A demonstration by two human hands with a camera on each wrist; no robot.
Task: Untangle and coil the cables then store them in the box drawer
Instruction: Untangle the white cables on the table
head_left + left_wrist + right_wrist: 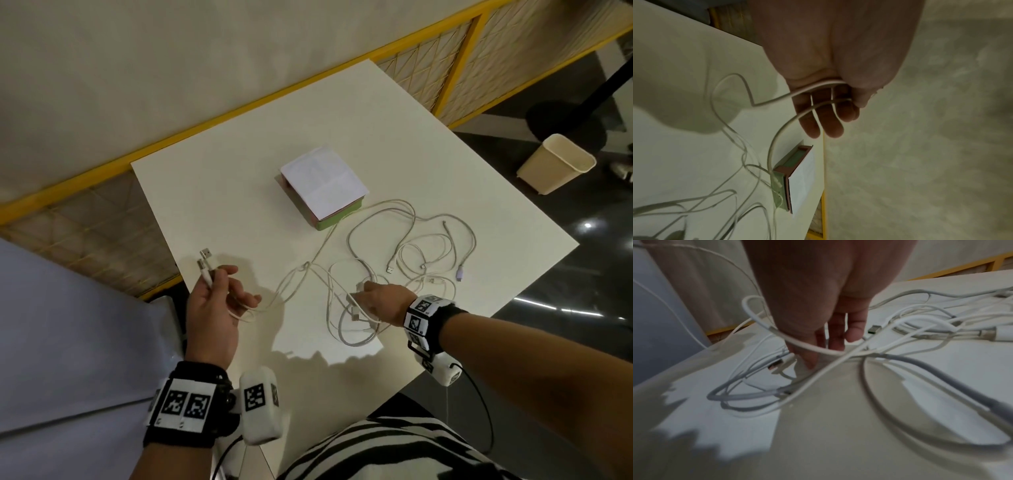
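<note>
cable tangle [404, 260] crowds table's [212, 205] right; box [323, 188] mid-table

One box [325, 192], one bin [556, 164], one table [212, 198], two hands; tangled cables [394, 257], count unclear.

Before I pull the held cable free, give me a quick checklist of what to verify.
1. Left hand grips cable ends: ok.
2. Right hand on the tangle: ok; grip cannot tell.
3. Held cable free of the knot: not ok.
4. Cables clear of the box: not ok, one runs against its green end.
5. Drawer open: not ok, looks closed.
6. Loose plugs on the table: ok.
</note>
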